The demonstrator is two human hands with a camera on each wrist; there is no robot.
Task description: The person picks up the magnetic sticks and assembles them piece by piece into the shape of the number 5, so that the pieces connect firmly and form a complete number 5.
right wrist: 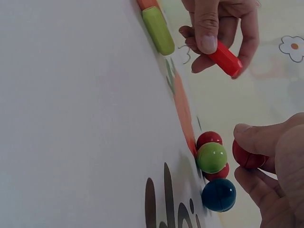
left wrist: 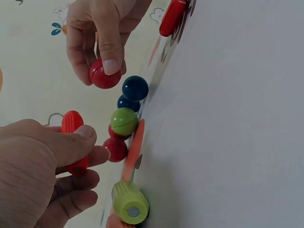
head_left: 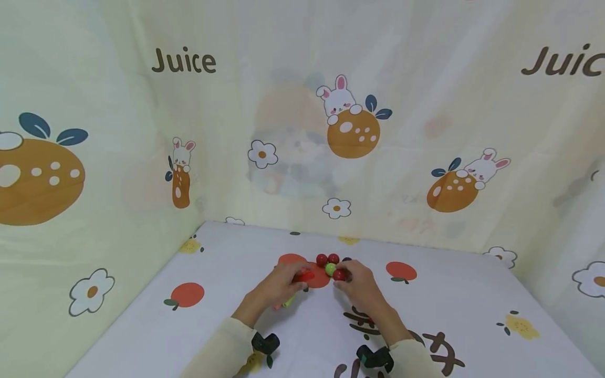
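My left hand [head_left: 283, 283] pinches a short red ridged rod [left wrist: 72, 122] between thumb and fingers, held above the table. To its right, my right hand [head_left: 363, 286] grips a red ball [left wrist: 105, 74] with a seam round it, also raised. Between the hands and slightly beyond them, a green ball [right wrist: 212, 157] sits among two red balls [head_left: 322, 260] on the cloth. Next to these are two dark blue balls [left wrist: 135, 88], mostly hidden by the right hand in the head view. Rod and held ball are apart.
Near the left hand lies a green rod [left wrist: 130, 203] with a grey disc in its end, beside an orange-red rod [right wrist: 146, 4]. Another red rod [left wrist: 173, 18] lies by the right wrist. The white printed tablecloth [head_left: 227, 262] meets a hanging curtain [head_left: 283, 210] at the back.
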